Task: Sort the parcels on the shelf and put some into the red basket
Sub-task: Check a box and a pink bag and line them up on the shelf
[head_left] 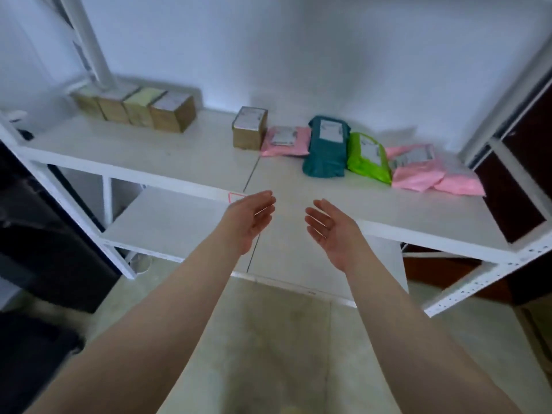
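Your left hand [252, 218] and right hand [327, 227] hover empty over the front edge of the shelf [167, 156], palms facing, each grip spread wide. The parcels lie at the back: a row of four boxes [136, 109] at 11 o'clock, one box [249, 131] at 12, and soft bags at 1 to 2 o'clock — pink [285, 141], teal [327, 147], green [369, 158], pink [418, 170]. The bags look light, limp and slick, so pinch them by an edge; the boxes look stiff, so clasp their sides; no red basket is in view.
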The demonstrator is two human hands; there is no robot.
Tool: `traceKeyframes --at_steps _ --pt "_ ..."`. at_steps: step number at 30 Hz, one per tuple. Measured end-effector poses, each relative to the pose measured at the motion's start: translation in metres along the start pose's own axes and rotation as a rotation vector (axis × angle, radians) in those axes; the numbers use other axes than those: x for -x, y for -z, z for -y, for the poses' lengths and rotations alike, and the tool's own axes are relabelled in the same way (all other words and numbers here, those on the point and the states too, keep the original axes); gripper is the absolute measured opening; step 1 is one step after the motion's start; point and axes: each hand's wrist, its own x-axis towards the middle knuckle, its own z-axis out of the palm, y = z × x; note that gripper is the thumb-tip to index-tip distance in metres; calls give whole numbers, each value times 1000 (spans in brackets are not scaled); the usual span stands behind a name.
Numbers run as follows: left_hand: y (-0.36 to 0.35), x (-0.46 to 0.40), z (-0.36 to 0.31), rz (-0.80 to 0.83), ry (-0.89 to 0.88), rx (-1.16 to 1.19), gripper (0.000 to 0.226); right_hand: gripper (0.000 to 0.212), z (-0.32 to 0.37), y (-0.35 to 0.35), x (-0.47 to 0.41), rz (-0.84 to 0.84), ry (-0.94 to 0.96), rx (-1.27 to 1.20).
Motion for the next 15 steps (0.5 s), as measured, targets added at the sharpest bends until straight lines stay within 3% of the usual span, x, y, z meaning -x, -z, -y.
traceKeyframes --at_steps 7,15 --pt "44 -45 -71 -113 -29 65 6 33 10 -94 -53 -29 -9 28" --pt "56 -125 -124 -195 -26 -30 29 44 31 -169 -147 -127 30 134"
